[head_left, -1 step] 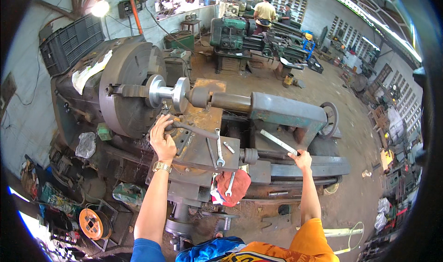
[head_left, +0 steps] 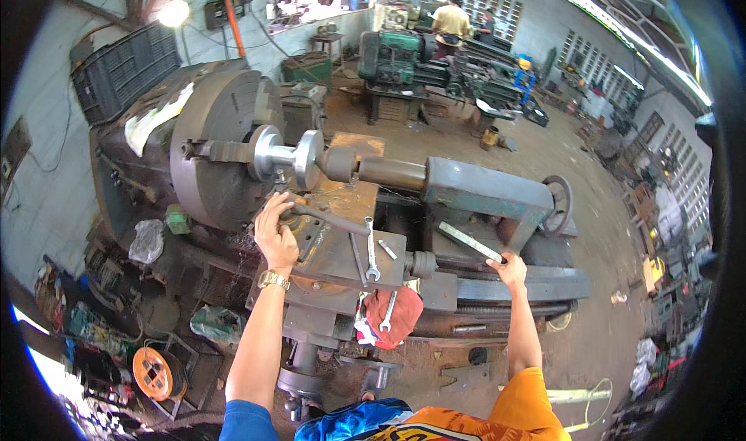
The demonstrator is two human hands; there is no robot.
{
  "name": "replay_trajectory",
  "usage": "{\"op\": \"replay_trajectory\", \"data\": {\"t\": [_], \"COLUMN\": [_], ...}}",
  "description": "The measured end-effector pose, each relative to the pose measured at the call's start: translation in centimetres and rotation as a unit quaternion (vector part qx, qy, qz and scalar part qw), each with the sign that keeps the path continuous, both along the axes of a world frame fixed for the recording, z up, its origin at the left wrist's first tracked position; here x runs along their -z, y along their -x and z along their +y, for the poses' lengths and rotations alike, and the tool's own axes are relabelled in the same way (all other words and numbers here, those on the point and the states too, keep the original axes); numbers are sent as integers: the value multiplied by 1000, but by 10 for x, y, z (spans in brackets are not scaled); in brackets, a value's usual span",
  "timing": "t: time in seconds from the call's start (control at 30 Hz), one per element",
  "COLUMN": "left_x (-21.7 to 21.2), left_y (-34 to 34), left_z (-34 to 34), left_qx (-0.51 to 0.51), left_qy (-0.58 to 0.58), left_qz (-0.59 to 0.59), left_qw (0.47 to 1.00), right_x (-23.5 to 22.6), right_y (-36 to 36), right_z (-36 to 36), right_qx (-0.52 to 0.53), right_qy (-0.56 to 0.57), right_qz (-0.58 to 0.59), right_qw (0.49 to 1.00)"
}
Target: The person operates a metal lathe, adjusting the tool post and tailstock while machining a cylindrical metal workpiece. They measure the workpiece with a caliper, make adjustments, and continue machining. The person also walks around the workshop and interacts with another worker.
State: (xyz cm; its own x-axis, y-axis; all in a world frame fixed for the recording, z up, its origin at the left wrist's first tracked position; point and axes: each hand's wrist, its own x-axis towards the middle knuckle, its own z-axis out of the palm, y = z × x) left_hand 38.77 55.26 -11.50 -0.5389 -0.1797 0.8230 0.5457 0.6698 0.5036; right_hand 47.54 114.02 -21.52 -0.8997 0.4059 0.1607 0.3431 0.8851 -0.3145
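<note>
I stand at a large grey lathe. My left hand (head_left: 276,233) is closed around the long dark handle (head_left: 336,222) on the tool post, just below a shiny flanged workpiece (head_left: 286,155) clamped in the round chuck (head_left: 217,161). My right hand (head_left: 509,268) reaches to the lathe bed and grips the near end of a flat steel bar (head_left: 468,241) lying beside the green-grey tailstock (head_left: 482,188). The tailstock's dark centre (head_left: 365,167) presses against the workpiece.
Two spanners (head_left: 371,251) lie on the carriage, and a third rests on a red cloth (head_left: 395,313) at its front. An orange cable reel (head_left: 151,371) sits on the floor at lower left. People work at another green lathe (head_left: 404,56) at the back.
</note>
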Motion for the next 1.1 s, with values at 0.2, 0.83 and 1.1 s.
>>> {"op": "replay_trajectory", "data": {"t": [0.2, 0.83, 1.1], "left_x": [2, -4, 4], "left_y": [-2, -6, -1], "left_z": [0, -1, -5], "left_qx": [-9, 4, -2], "left_qy": [-6, -28, -10], "left_qz": [-1, -3, 19], "left_qw": [1000, 1000, 1000], "right_x": [21, 54, 56], "right_y": [36, 63, 77], "right_z": [24, -9, -27], "right_qx": [-118, -76, -108], "right_qy": [29, -104, 7], "right_qz": [42, 134, 142], "right_qw": [992, 983, 984]}}
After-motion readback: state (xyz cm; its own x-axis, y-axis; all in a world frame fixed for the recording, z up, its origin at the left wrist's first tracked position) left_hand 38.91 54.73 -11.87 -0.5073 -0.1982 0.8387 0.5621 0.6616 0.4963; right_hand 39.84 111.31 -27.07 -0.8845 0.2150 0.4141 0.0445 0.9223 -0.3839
